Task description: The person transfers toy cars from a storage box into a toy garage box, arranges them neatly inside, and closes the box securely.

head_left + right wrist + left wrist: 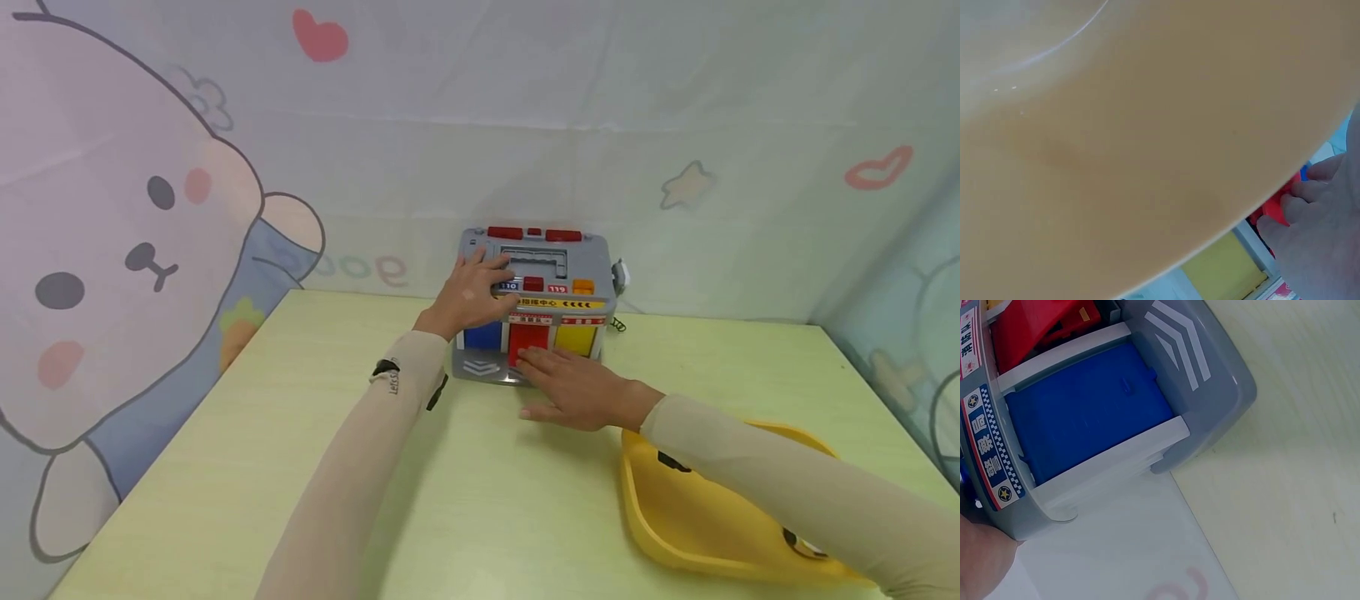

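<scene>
A grey toy garage (595,260) with red roof lights stands against the back wall. Its front has a blue door (482,337), a red door (528,338) and a yellow door (576,340). My left hand (471,293) rests with spread fingers on the roof's left front part. Fingers extended, my right hand (572,390) touches the lower part of the red door. In the left wrist view the red door (1022,328) is tilted outward, with part of a red toy vehicle (1079,322) behind it. The blue door (1085,412) lies flat in its frame.
A yellow tray (636,517) sits at the front right, under my right forearm; its wall (1147,137) fills most of the right wrist view. Inside lies a small yellow, black and white object (804,543), partly hidden. A white piece (622,276) juts from the garage's right side.
</scene>
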`<act>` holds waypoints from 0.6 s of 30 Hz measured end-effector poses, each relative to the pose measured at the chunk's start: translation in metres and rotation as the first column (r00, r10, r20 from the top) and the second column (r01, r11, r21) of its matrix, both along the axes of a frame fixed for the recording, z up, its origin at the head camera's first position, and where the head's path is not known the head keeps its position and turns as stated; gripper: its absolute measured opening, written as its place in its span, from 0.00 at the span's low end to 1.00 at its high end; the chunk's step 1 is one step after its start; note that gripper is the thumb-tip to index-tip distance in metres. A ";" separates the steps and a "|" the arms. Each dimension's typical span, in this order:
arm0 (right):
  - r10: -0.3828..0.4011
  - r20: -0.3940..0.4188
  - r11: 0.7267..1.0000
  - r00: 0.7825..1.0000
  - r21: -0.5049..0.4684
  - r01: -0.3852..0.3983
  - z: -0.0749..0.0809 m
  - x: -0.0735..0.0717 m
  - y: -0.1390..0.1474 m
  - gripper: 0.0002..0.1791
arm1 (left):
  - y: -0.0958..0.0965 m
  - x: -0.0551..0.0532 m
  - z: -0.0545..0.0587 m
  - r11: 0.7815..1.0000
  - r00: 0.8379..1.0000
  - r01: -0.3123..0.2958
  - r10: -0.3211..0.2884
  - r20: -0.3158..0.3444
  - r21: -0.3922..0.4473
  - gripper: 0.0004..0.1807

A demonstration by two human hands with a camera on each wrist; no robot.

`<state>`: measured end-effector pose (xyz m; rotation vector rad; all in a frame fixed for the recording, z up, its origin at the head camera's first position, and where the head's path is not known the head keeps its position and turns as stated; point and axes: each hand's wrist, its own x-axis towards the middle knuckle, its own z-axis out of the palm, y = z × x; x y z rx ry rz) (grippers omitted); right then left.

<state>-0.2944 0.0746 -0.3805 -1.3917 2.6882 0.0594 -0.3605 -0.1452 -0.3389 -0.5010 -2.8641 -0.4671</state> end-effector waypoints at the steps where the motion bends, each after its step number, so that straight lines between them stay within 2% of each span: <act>1: -0.002 0.003 1.000 1.000 0.001 0.002 -0.001 -0.001 0.000 0.45 | 0.001 0.000 0.000 1.000 1.000 0.002 -0.002 0.003 -0.001 0.29; 10: -0.006 -0.016 1.000 1.000 0.017 0.006 -0.006 -0.010 0.001 0.44 | 0.001 0.000 0.003 1.000 1.000 0.003 -0.004 -0.006 -0.022 0.30; 18: -0.028 0.000 0.999 1.000 0.032 0.028 -0.006 -0.014 -0.001 0.45 | 0.001 -0.002 0.002 1.000 1.000 0.000 0.000 -0.002 -0.028 0.31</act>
